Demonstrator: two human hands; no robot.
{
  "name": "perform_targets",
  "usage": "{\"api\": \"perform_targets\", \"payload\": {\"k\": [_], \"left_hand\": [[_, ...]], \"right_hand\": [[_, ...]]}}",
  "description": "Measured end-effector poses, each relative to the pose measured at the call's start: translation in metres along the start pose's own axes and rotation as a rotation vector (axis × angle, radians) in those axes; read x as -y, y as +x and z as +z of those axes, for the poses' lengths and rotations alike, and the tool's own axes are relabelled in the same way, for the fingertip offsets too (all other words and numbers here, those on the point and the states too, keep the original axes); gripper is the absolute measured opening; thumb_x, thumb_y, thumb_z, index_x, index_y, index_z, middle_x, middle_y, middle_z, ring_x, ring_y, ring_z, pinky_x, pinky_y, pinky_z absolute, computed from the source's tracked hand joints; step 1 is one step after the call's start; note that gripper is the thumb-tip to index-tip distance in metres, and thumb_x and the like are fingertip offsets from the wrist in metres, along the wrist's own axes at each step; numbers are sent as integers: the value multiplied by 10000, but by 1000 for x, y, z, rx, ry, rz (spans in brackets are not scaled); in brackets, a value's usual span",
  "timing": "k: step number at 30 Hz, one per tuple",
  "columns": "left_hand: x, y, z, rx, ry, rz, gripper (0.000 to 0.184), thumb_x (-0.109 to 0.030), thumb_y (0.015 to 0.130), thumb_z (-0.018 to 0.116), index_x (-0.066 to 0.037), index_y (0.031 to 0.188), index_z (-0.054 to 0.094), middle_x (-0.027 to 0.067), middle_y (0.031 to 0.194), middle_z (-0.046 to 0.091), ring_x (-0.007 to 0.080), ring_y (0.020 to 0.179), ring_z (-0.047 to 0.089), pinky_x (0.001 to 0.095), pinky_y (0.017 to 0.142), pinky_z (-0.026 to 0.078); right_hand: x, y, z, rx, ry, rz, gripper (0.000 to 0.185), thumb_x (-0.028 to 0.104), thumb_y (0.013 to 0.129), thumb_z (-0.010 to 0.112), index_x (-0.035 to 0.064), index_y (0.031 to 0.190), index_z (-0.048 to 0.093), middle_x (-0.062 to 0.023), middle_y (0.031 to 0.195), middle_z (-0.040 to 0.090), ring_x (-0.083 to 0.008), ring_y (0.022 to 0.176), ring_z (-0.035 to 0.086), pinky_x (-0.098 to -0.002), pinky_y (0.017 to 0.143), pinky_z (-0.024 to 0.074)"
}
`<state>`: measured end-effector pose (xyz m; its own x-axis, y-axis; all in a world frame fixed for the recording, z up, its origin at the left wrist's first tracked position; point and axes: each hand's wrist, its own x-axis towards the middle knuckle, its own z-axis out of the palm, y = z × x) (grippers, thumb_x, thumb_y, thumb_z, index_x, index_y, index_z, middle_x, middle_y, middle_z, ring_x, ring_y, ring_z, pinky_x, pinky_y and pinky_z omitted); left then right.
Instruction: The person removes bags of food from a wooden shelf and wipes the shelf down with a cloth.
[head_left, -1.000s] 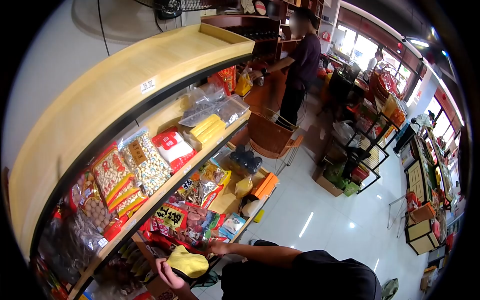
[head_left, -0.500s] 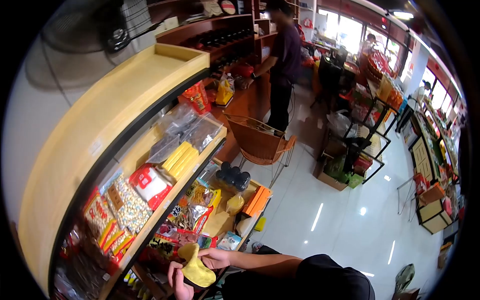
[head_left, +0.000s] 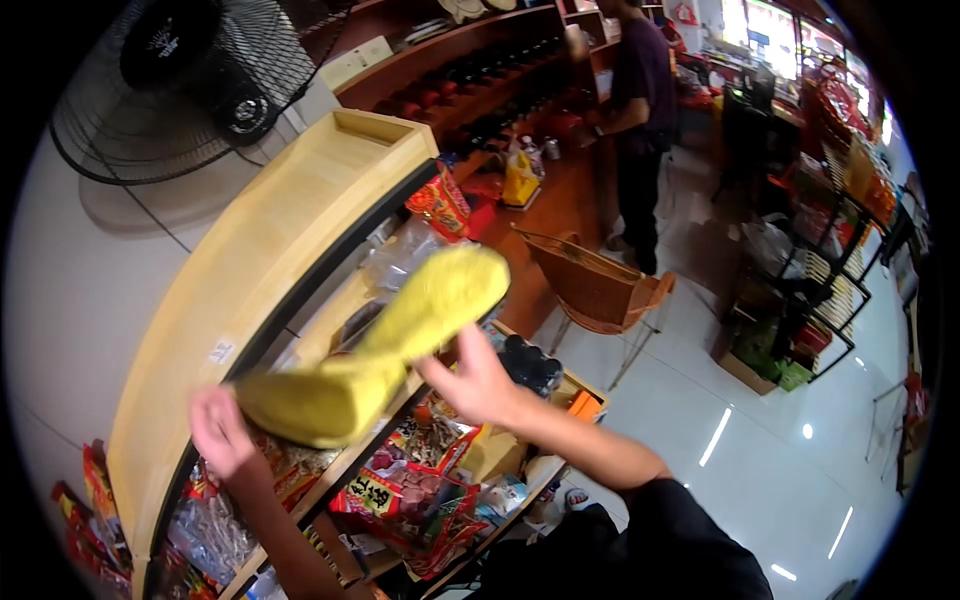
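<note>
A yellow cloth (head_left: 400, 335) is stretched out in the air in front of the shelves, blurred by motion. My left hand (head_left: 222, 430) pinches its darker lower-left end. At its other side my right hand (head_left: 475, 380) grips the cloth from below, near the middle, and the upper part stands up past my fingers. Behind and below the cloth are the wooden shelf (head_left: 270, 240) and its packaged goods, partly hidden by it. A red bag of dried food (head_left: 400, 495) lies on the lower shelf under my right forearm.
A black wall fan (head_left: 180, 90) is at the upper left. Beyond the shelf are a wicker chair (head_left: 600, 290) and a person in a dark shirt (head_left: 642, 100) at a wooden counter. Black racks with boxes (head_left: 800, 300) stand on the right.
Both hands have risen from the lower shelf with the yellow cloth and moved apart, opening it out. The view has shifted, showing more of the fan.
</note>
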<state>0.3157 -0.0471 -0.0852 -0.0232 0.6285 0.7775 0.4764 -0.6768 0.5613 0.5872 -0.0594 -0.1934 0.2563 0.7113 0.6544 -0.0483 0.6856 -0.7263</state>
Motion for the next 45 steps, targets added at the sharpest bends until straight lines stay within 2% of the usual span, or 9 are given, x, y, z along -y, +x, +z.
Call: {"api": "perform_targets", "payload": {"k": [7,9,13,20,24,27,35,42,45], "left_hand": [[35,152,49,-189,450,436,111,-91,985,497,-8,1042,543,110,904,601,159,805,579,287,735,474],[43,167,62,-22,462,8,118,-92,973,500,-31,1057,556,131,892,595,181,811,597,303,742,485],[160,201,48,581,390,-71,243,-122,932,600,-73,1169,585,204,1143,536,254,1050,569,316,856,484],[102,205,55,924,26,-601,308,-222,949,596,-13,1174,625,110,1354,484,213,1174,524,324,1032,392],[98,213,50,1132,224,-314,392,-243,983,533,-16,1300,576,98,1454,412,225,1359,362,337,1133,279],[79,217,63,1085,867,-209,492,-387,958,561,-148,1388,541,128,1511,342,293,1412,284,382,1164,251],[141,257,76,992,879,-121,559,-355,921,563,-185,1445,469,137,1494,377,357,1378,329,410,1156,277],[170,260,70,905,917,-27,622,-358,938,544,-109,1481,372,279,1343,468,426,1270,428,454,1107,325],[168,256,66,908,842,-71,603,-381,935,553,-97,1448,409,259,1383,437,406,1294,410,445,1112,316]], "right_hand": [[-9,205,5,-60,-1040,-448,363,353,874,549,25,802,687,-191,896,643,-328,919,600,-477,810,454],[-18,234,5,115,-1332,-299,356,371,848,574,50,872,725,-172,1017,629,-296,1055,553,-444,895,411],[-30,259,11,304,-1245,-453,340,354,811,605,65,934,736,-144,1118,605,-293,1127,523,-430,942,407],[-24,300,33,888,-1067,183,485,349,877,470,31,1190,661,-188,1310,592,-378,1149,591,-444,979,449],[-69,330,57,1149,-1163,175,506,424,938,444,121,1316,589,-137,1384,550,-338,1249,517,-417,1020,407],[-70,333,55,1119,-1143,226,506,410,940,450,136,1352,559,-121,1412,527,-319,1262,505,-421,1015,406],[-45,371,59,999,-1301,434,665,634,875,520,156,1334,582,-90,1419,526,-275,1276,498,-372,1037,393],[-107,397,104,700,-1390,623,777,467,829,666,208,1500,372,-154,1573,271,-536,1380,259,-734,1038,263],[-146,446,117,862,-1433,643,732,458,769,697,178,1413,489,-123,1479,435,-342,1346,418,-484,1081,367]]}}
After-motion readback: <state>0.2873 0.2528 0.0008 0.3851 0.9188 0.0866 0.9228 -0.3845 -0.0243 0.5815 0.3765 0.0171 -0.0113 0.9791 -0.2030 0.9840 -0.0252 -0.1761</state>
